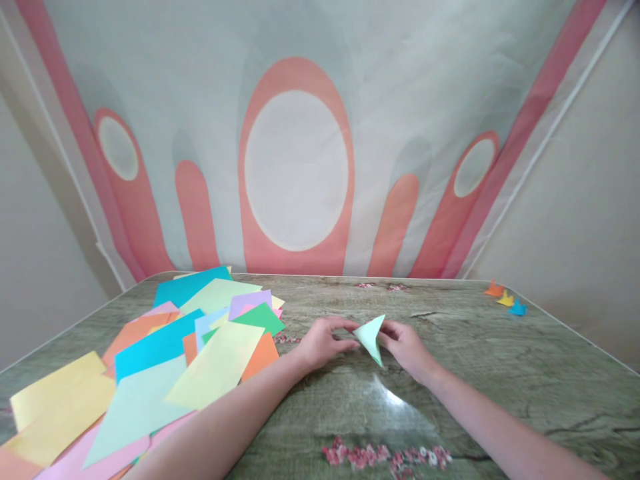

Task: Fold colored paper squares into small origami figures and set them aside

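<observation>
A small folded piece of pale green paper (371,339), with pointed ends at its top and bottom, is between my two hands above the middle of the table. My left hand (327,341) pinches its left corner between thumb and fingers. From the other side, my right hand (401,341) grips its right edge, with the fingertips partly hidden behind the paper.
Many loose coloured sheets (150,393) overlap on the left of the wood-patterned table (310,427). Small folded orange (494,289), yellow (505,299) and blue (518,307) paper shapes sit at the far right. A printed backdrop (295,260) hangs behind the table.
</observation>
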Demonstrator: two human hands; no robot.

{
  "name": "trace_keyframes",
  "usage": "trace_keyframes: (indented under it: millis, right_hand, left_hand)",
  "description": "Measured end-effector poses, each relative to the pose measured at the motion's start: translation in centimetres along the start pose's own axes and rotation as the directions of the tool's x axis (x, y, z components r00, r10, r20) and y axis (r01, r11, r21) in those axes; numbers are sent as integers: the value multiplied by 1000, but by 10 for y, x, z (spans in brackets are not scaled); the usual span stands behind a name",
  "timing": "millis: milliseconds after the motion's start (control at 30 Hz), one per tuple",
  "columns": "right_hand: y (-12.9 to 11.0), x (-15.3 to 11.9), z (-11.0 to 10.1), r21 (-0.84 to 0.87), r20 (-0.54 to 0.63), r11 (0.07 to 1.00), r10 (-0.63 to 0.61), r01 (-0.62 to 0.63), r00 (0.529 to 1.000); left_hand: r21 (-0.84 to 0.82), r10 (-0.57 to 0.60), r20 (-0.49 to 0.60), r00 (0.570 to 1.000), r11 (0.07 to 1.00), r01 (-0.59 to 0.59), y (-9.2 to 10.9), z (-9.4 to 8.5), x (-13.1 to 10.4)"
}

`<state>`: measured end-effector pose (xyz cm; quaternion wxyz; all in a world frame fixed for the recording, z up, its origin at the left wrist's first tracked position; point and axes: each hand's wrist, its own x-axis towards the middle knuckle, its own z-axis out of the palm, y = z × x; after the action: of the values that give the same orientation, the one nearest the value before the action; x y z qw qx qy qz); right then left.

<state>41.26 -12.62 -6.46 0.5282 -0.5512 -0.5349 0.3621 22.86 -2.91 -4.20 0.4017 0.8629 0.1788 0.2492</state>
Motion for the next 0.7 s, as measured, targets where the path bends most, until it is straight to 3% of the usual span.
trace_keyframes:
  millis: [200, 500, 700]
  right_hand:
    - [0, -2, 3, 245, 38, 964, 99, -105, 994]
    - [3, -3, 2, 317, 75, 939, 117, -135, 990]
    - [3, -4, 2, 331, 66, 932, 133, -148, 989]
  left_hand:
    - [-106, -51, -88, 995, 993, 42, 3, 4, 0]
    - [-158, -169, -111, 979, 976, 150, 4, 5, -1]
    - [-108, -110, -139, 984, 990, 95, 7, 5, -1]
